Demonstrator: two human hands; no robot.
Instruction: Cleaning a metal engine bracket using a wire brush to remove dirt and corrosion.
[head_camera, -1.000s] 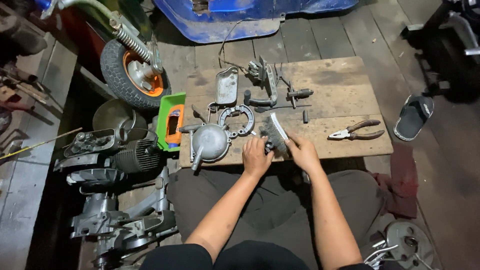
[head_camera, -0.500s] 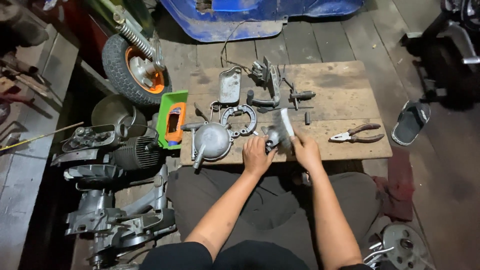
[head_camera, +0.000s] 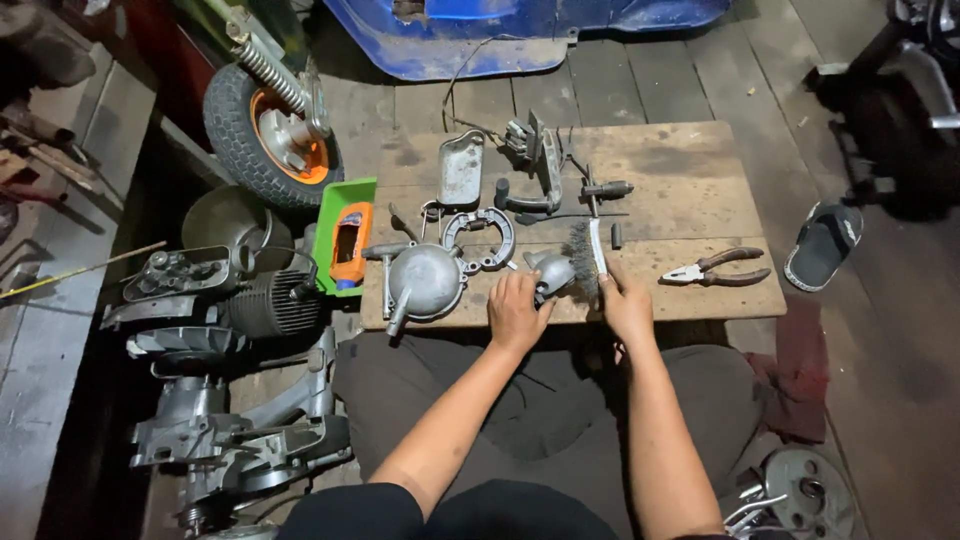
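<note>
My left hand (head_camera: 517, 308) grips a small grey metal part (head_camera: 551, 272) and steadies it on the wooden board (head_camera: 690, 190). My right hand (head_camera: 626, 304) holds a wire brush (head_camera: 588, 258) with a white handle, its bristles pressed against the right side of that part. Both hands sit at the board's near edge, over my lap. Just left of my left hand lies a round grey metal cover (head_camera: 425, 279).
On the board lie pliers (head_camera: 718, 270), a curved brake shoe (head_camera: 479, 238), a flat metal plate (head_camera: 461, 168) and several small levers. A green tray (head_camera: 343, 237), a small wheel (head_camera: 268, 122) and engine casings (head_camera: 235, 300) stand left. A sandal (head_camera: 823, 243) lies right.
The wire brush has shifted right along the metal part and now stands more upright. My left hand stays closed on the part.
</note>
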